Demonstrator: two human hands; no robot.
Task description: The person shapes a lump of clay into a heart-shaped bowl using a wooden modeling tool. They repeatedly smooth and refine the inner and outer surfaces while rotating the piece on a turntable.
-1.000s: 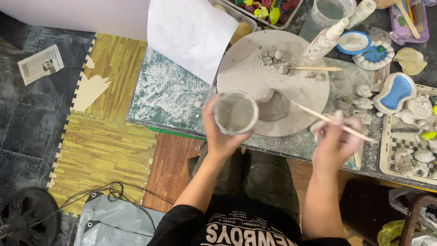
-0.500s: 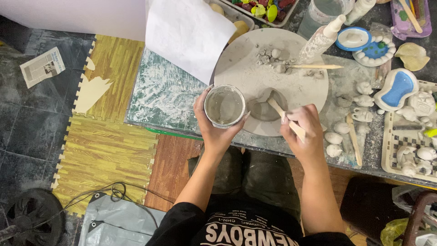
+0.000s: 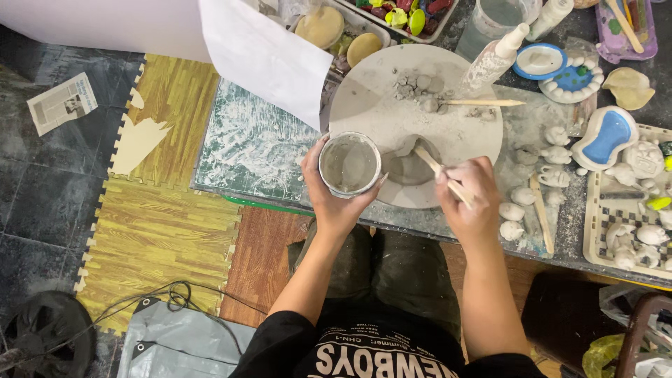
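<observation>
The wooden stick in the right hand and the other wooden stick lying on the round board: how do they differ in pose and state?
The stick in the right hand is gripped by the right hand and slants, its tip in the grey clay patch. The stick lying on the round board rests free, almost level, beside small clay lumps, touched by no hand. The held stick is partly hidden by fingers; the lying stick shows whole. Both are thin, pale wood.
</observation>
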